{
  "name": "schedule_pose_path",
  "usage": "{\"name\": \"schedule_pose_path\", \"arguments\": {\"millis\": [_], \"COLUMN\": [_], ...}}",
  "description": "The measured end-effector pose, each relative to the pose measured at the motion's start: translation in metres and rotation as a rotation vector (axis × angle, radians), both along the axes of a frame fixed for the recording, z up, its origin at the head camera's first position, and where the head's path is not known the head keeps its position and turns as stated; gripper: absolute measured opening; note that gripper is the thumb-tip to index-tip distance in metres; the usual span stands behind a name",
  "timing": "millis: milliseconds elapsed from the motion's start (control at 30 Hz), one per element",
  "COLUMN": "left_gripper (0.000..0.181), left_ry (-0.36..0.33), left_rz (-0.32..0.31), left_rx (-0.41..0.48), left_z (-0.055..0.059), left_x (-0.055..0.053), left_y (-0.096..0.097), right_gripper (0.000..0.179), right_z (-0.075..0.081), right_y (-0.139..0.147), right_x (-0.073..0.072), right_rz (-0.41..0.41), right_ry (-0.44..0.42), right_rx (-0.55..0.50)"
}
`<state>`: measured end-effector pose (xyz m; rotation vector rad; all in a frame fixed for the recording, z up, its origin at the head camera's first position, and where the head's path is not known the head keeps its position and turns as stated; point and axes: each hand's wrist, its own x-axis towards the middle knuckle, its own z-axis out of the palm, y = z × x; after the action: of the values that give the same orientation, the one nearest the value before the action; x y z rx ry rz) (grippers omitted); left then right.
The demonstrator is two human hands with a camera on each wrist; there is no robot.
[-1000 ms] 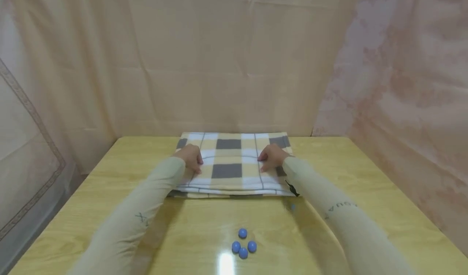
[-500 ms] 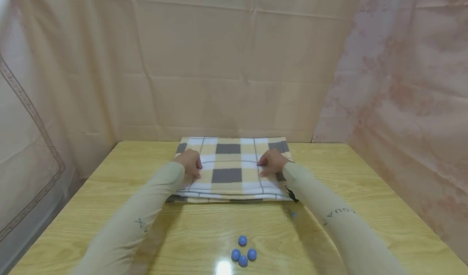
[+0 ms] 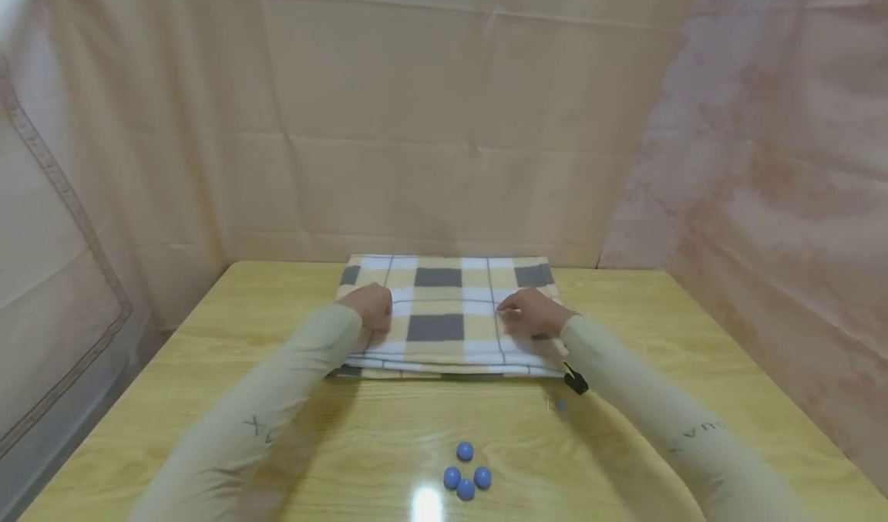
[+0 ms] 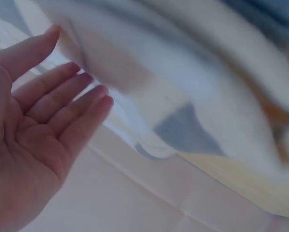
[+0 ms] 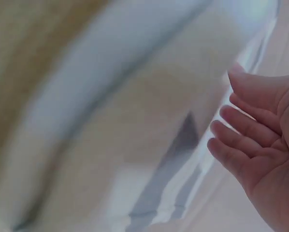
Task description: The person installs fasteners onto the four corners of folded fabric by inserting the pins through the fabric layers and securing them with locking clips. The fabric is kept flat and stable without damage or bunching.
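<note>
A folded checked blanket [image 3: 435, 328] in white, cream and grey lies at the far middle of the table. My left hand [image 3: 371, 306] is over its left side; in the left wrist view the fingers [image 4: 79, 121] are gently bent and hold nothing, with their tips at the fabric. Over the right side is my right hand [image 3: 533, 312]. The right wrist view shows its fingers [image 5: 243, 133] loosely bent beside the blanket [image 5: 154, 121], with nothing between thumb and fingers. Whether the tips press on the fabric I cannot tell.
Several small blue balls [image 3: 465, 451] sit grouped on the wooden table [image 3: 388, 429] in front. A black tag [image 3: 575, 380] sticks out at the blanket's near right corner, with a small blue spot [image 3: 561, 404] below it. Curtains [image 3: 416, 121] hang behind and at both sides.
My right hand and forearm have shifted slightly to the right. The left thumb, seen apart from the fingers earlier, no longer shows separately in the head view. The blanket keeps its folded shape.
</note>
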<state>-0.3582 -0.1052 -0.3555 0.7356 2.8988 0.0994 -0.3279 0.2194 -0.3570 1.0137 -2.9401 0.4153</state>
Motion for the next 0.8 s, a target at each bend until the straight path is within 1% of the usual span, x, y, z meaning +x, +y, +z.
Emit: {"name": "schedule_pose_path", "arguments": {"millis": [33, 100, 167, 267, 300, 333, 400, 500, 567, 667, 733, 800], "left_gripper": [0.014, 0.012, 0.012, 0.014, 0.014, 0.016, 0.017, 0.018, 0.020, 0.027, 0.028, 0.027], "left_ry": [-0.002, 0.022, 0.049, 0.106, 0.123, 0.123, 0.132, 0.132, 0.132, 0.140, 0.149, 0.150], "left_rz": [0.007, 0.028, 0.040, 0.013, -0.008, -0.029, -0.079, -0.162, -0.218, -0.288, -0.317, -0.330], "left_rx": [-0.003, -0.011, -0.012, -0.010, -0.005, 0.003, 0.024, 0.061, 0.077, 0.073, 0.064, 0.063], "left_z": [-0.001, -0.001, 0.002, 0.008, 0.010, 0.013, 0.017, 0.019, 0.018, 0.016, 0.014, 0.013], "left_x": [0.002, 0.008, 0.016, 0.028, 0.032, 0.035, 0.042, 0.053, 0.060, 0.070, 0.074, 0.078], "left_y": [0.003, 0.010, 0.020, 0.040, 0.048, 0.057, 0.075, 0.102, 0.118, 0.138, 0.149, 0.156], "right_gripper": [0.030, 0.029, 0.029, 0.026, 0.024, 0.021, 0.017, 0.015, 0.015, 0.016, 0.015, 0.015], "right_z": [0.002, 0.005, 0.007, 0.010, 0.011, 0.011, 0.012, 0.010, 0.007, 0.001, -0.003, -0.006], "right_y": [0.003, 0.009, 0.016, 0.024, 0.027, 0.029, 0.034, 0.041, 0.046, 0.053, 0.055, 0.056], "right_x": [0.008, 0.024, 0.039, 0.060, 0.066, 0.072, 0.082, 0.094, 0.100, 0.105, 0.108, 0.109], "right_rz": [0.027, 0.061, 0.080, 0.100, 0.111, 0.129, 0.150, 0.170, 0.162, 0.153, 0.155, 0.162], "right_ry": [0.026, 0.057, 0.080, 0.090, 0.093, 0.098, 0.074, 0.068, 0.074, 0.123, 0.148, 0.169], "right_rx": [-0.008, -0.021, -0.035, -0.073, -0.085, -0.094, -0.113, -0.093, -0.065, -0.005, 0.036, 0.075]}}
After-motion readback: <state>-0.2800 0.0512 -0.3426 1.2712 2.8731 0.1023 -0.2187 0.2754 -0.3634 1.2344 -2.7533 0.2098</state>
